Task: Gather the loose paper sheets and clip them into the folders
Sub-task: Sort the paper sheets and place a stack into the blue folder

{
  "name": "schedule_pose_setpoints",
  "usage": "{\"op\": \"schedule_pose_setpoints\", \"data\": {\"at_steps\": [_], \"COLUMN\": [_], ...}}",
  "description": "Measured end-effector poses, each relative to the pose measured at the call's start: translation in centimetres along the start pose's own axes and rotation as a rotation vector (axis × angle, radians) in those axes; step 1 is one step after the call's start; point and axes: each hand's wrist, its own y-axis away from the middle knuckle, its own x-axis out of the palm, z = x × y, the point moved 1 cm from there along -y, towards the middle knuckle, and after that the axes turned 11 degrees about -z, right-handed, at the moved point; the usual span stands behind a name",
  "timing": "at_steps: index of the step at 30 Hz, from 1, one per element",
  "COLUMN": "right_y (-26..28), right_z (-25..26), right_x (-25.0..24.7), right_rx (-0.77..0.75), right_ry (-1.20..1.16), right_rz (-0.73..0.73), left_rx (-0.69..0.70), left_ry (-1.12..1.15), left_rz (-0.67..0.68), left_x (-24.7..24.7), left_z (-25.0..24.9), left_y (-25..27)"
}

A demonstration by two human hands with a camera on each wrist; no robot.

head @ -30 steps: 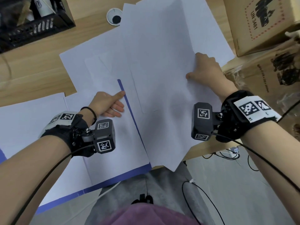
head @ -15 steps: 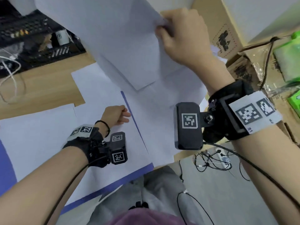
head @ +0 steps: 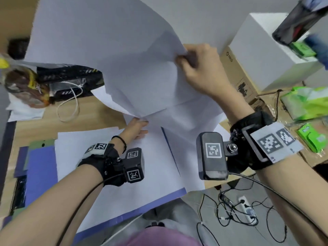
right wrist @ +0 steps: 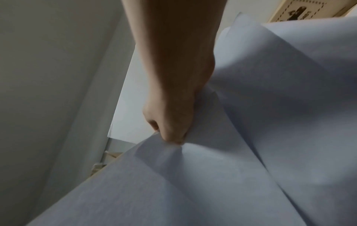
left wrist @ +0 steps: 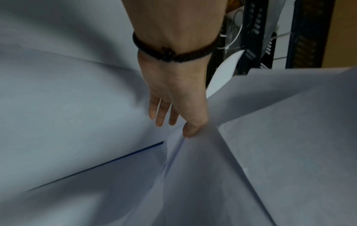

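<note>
From the head view, the right hand (head: 198, 68) has its grip closed on the edge of a bunch of paper sheets (head: 124, 50), lifted above the worktop (head: 35, 118); the left hand (head: 136, 130) lies on sheets inside an open blue folder (head: 150, 201). In the left wrist view, the left hand (left wrist: 173, 99) has three fingers (left wrist: 160, 113) straight on the paper while the thumb pinches a sheet corner. In the right wrist view, the right hand (right wrist: 172, 119) is a tight fist around crumpled paper sheets (right wrist: 251, 137).
</note>
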Motion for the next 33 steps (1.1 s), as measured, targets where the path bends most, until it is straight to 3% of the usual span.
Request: {"op": "schedule_pose_setpoints", "data": {"at_steps": [4, 8, 14, 16, 21, 27, 30, 33], "right_y": [-0.4, -0.9, 1.2, 3.0, 8.5, 14.9, 17.9, 19.5], "right_z": [2.9, 3.5, 0.1, -3.0, -11.8, -17.6, -20.7, -23.7], "right_x": [0.9, 1.6, 2.7, 4.1, 9.2, 10.5, 10.5, 10.0], "right_rx": [0.071, 0.183, 0.516, 0.644, 0.95, 1.039, 1.074, 1.081], "right_ry": [-0.127, -0.28, -0.386, -0.35, -0.348, -0.38, -0.379, -0.342], "right_rz": [-0.052, -0.229, -0.397, -0.324, -0.078, 0.353, 0.501, 0.551], "left_rx": [-0.028, -0.044, -0.061, -0.06, -0.078, -0.103, -0.101, -0.095], "left_ry": [0.279, 0.462, 0.465, 0.468, 0.429, 0.223, -0.086, -0.303], "left_rz": [-0.077, -0.128, -0.103, -0.087, -0.204, -0.305, -0.388, -0.463], "left_x": [-3.7, -7.5, -10.1, -10.0, -8.3, -5.6, -3.5, -2.2], "left_z": [-0.6, -0.6, 0.2, 0.5, 1.4, 3.7, 5.3, 7.1], "left_y": [1.1, 2.3, 3.5, 3.8, 3.6, 2.3, 1.6, 1.5]}}
